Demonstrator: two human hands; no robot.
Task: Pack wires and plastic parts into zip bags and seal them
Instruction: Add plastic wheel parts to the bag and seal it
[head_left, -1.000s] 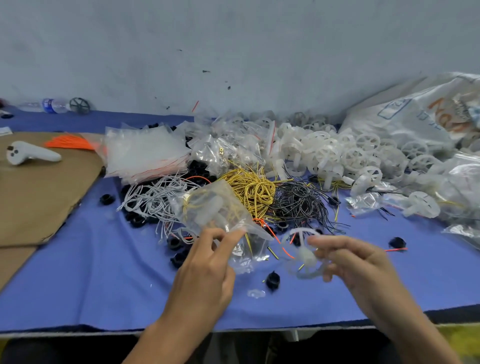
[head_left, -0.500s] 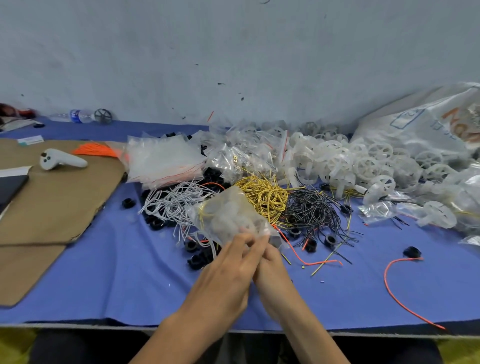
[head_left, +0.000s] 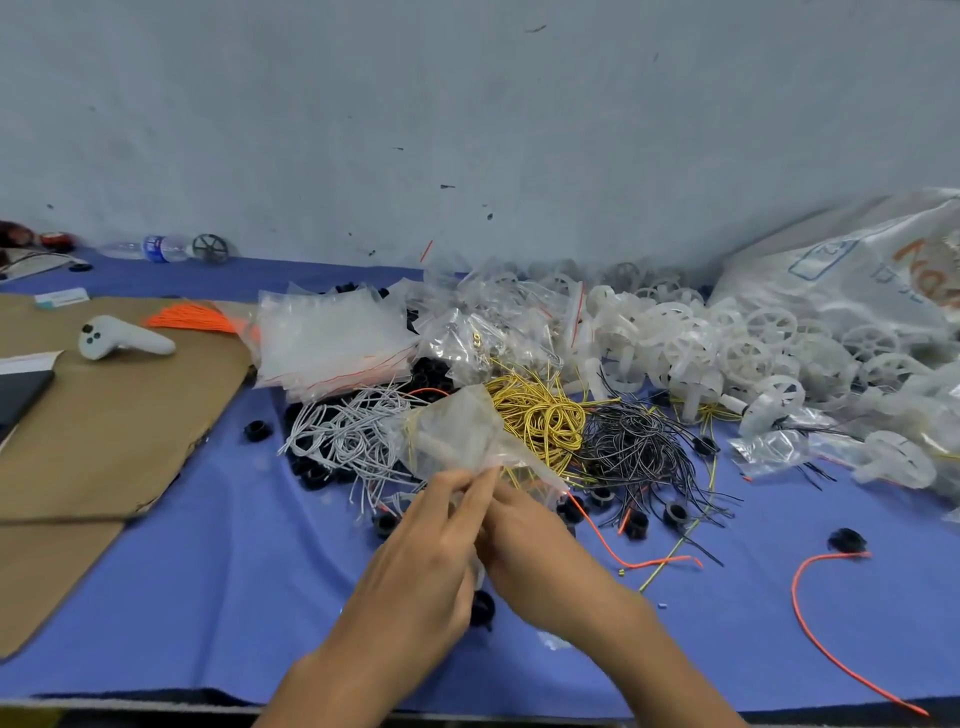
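Observation:
A clear zip bag (head_left: 457, 439) with white plastic parts and a yellow wire inside is held up over the blue cloth. My left hand (head_left: 426, 551) pinches its lower edge between thumb and fingers. My right hand (head_left: 524, 540) meets it at the same edge, its fingertips hidden behind the left hand and the bag. Behind the bag lie loose white wires (head_left: 348, 436), yellow wires (head_left: 545, 415) and black wires (head_left: 639, 447). A heap of white plastic wheels (head_left: 727, 348) fills the back right.
A stack of empty zip bags (head_left: 332, 338) lies behind the white wires. Black plastic rings (head_left: 258, 430) are scattered on the cloth. Orange wires (head_left: 826, 639) trail at the right. Cardboard (head_left: 104, 415) with a white controller (head_left: 122, 338) covers the left. A big plastic sack (head_left: 872, 265) stands far right.
My right hand, which held a white wheel part out to the right, has come in to the bag's lower edge beside my left hand. The view has shifted left.

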